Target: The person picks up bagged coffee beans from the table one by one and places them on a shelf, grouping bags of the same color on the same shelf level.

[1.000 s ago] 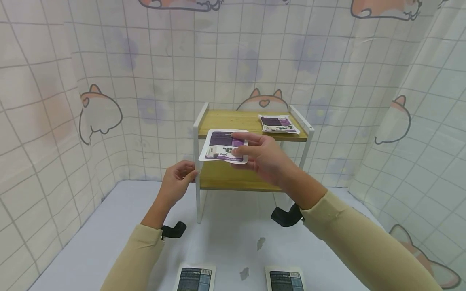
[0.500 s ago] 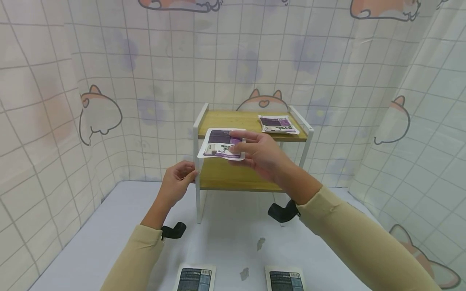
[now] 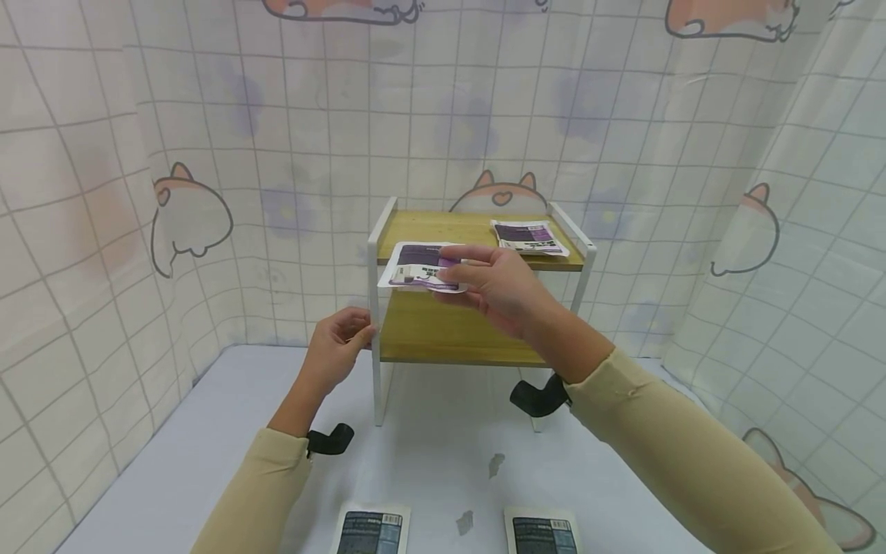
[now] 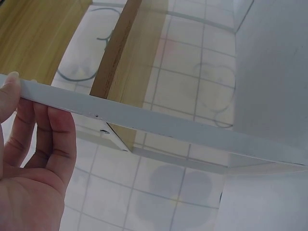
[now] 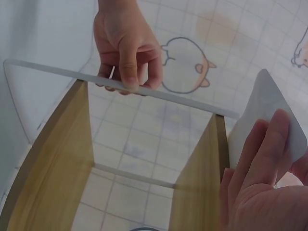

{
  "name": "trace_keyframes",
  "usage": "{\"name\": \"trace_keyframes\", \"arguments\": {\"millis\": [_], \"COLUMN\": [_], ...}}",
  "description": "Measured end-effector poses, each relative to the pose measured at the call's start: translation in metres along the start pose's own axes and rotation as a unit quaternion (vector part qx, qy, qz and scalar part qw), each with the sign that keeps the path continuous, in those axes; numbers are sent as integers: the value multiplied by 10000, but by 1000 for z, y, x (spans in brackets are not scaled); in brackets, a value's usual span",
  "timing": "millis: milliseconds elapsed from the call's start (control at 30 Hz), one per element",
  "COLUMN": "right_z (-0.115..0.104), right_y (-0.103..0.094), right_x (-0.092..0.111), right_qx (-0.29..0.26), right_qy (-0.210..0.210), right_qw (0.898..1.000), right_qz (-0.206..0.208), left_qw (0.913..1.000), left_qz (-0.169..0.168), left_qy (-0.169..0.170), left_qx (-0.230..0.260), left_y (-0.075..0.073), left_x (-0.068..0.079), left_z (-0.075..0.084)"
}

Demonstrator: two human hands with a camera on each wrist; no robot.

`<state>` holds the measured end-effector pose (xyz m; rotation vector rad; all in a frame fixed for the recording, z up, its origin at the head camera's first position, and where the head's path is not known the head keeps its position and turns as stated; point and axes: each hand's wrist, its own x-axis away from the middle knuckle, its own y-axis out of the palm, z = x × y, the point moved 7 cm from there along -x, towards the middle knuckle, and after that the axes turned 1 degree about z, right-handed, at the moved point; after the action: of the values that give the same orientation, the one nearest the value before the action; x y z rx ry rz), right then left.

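Observation:
My right hand [image 3: 501, 288] pinches a flat white packet with a purple label [image 3: 418, 268], thumb above and fingers beneath. In the head view it appears over the front left of the shelf's upper board [image 3: 436, 227]; whether it touches the board cannot be told. The packet's plain white underside [image 5: 262, 115] shows in the right wrist view beside the upper board's edge. My left hand [image 3: 339, 346] grips the white front left post [image 4: 159, 120] between thumb and curled fingers, between the two boards. Another purple-labelled packet [image 3: 531, 237] lies at the upper board's right end.
The lower wooden board [image 3: 457, 331] sits below the held packet. Two dark-labelled packets [image 3: 370, 531] lie on the white table [image 3: 429, 462] near its front edge. Grey torn patches [image 3: 496, 464] mark the tabletop. A tile-patterned curtain [image 3: 443, 100] surrounds the back and sides.
The held packet has risen slightly and tilted flatter, its near edge now higher in the head view. My right hand moved up a little with it. The left hand has stayed on the post.

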<state>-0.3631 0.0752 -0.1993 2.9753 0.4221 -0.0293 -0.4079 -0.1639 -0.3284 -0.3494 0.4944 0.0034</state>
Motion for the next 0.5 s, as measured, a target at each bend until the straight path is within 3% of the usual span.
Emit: {"name": "trace_keyframes", "arguments": {"millis": [500], "right_z": [-2], "right_y": [4], "right_x": [3], "right_qx": [30], "right_qy": [101], "right_qw": [9998], "right_qz": [-174], "left_qw": [10000], "left_qz": [23], "left_qy": [5], "left_qx": [2], "left_y": [1], "left_x": [0], "left_z": [0]}}
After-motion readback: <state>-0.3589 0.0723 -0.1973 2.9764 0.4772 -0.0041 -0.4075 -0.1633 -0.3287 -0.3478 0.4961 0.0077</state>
